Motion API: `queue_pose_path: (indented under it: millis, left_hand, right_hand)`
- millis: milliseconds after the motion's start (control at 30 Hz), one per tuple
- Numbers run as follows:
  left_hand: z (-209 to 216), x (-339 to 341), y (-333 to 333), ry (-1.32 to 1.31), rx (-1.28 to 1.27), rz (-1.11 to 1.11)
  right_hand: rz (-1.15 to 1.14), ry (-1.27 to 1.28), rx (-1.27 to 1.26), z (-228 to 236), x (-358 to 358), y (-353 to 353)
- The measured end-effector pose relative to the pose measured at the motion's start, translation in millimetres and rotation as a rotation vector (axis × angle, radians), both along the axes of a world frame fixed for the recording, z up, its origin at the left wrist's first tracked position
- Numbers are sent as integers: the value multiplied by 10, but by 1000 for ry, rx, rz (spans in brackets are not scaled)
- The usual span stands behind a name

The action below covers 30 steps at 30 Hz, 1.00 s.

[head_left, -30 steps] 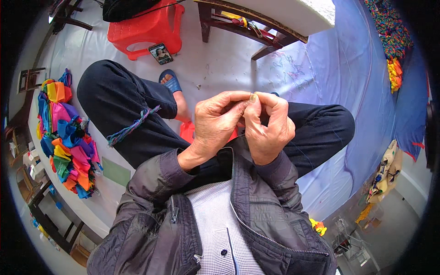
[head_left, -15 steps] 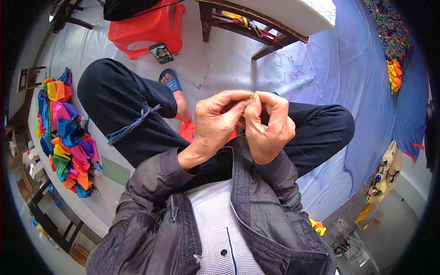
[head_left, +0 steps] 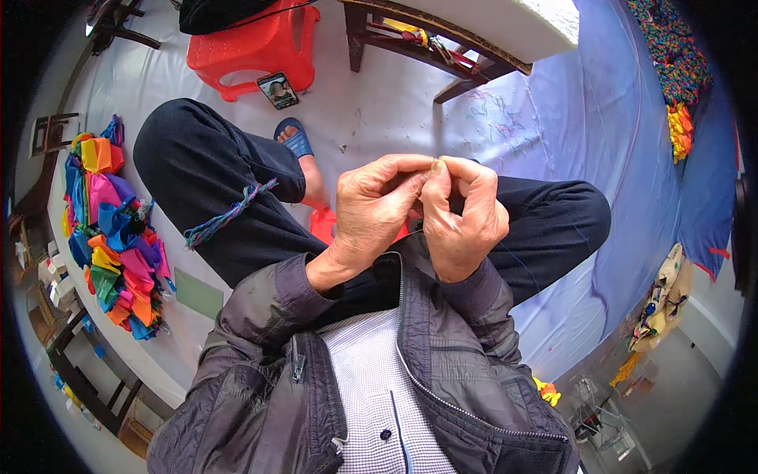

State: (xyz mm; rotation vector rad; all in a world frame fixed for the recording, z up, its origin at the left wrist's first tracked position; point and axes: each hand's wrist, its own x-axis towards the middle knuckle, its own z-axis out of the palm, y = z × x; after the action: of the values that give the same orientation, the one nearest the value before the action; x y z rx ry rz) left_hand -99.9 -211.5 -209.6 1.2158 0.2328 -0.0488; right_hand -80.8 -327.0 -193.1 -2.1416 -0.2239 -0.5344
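Above my lap, my left hand (head_left: 377, 207) and my right hand (head_left: 464, 217) meet at the fingertips. Both pinch thumb against forefinger, and whatever lies between the tips is too small or too hidden to make out. A fine blue thread (head_left: 517, 257) runs over my right thigh below the right hand. Across my left thigh lies a bundle of twisted blue and purple yarn (head_left: 229, 215), apart from both hands.
A heap of bright coloured cloth pieces (head_left: 118, 237) lies at the left. Ahead stand a red plastic stool (head_left: 245, 51), a phone (head_left: 278, 90) against it, and a wooden bench (head_left: 442, 35). More coloured yarn (head_left: 671, 51) and orange cloth (head_left: 680, 130) are at the far right.
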Motion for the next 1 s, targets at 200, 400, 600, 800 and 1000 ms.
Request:
queue_pose_path:
  millis: [200,400,600,800,1000]
  left_hand:
    - [39,4,3,-2,23,-4]
    - [14,2,8,-8,23,3]
    - [16,0,12,-2,49,-2]
    - [-2,-6,1,8,5,4]
    - [5,-13,4,22,6,-7]
  right_hand:
    - [4,16,1,3,-5,-3]
    - [19,13,9,-3,-8,-6]
    - [15,-8,-6,-24,-12,-7]
    - [6,-20,9,-30,-11,1]
    - [-9,6,24,-25,-22,0]
